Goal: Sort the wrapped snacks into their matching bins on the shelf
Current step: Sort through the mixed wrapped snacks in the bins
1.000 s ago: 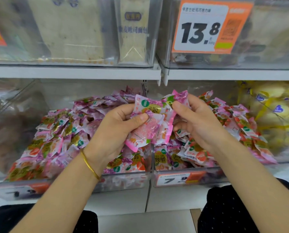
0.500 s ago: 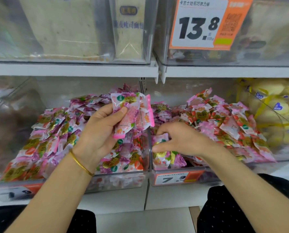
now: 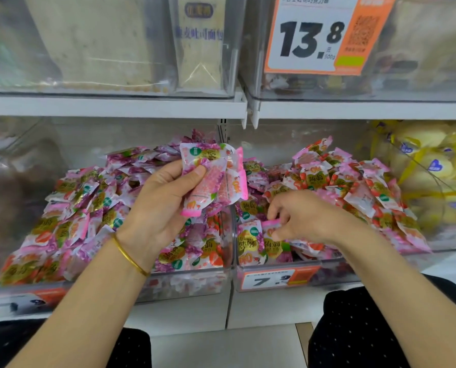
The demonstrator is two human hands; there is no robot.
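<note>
My left hand (image 3: 157,205) holds up a small bunch of pink wrapped snacks (image 3: 213,176) above the divide between two clear bins, thumb pressed across the front wrapper. The left bin (image 3: 184,284) is heaped with pink and purple wrapped snacks (image 3: 88,208). The right bin (image 3: 327,272) holds pink and red wrapped snacks (image 3: 354,187). My right hand (image 3: 303,216) reaches into the front left of the right bin, and its fingers pinch a pink wrapped snack (image 3: 270,225) lying on the pile.
An orange price tag 7.9 (image 3: 274,278) sits on the right bin's front. A bin of yellow wrapped cakes (image 3: 433,166) stands further right. The upper shelf (image 3: 115,106) carries clear bins of bread and a 13.8 price tag (image 3: 314,35). My knees are below.
My right hand left the bunch in my left hand, dropped into the right bin and now pinches a snack there. My left hand lifted its bunch slightly.
</note>
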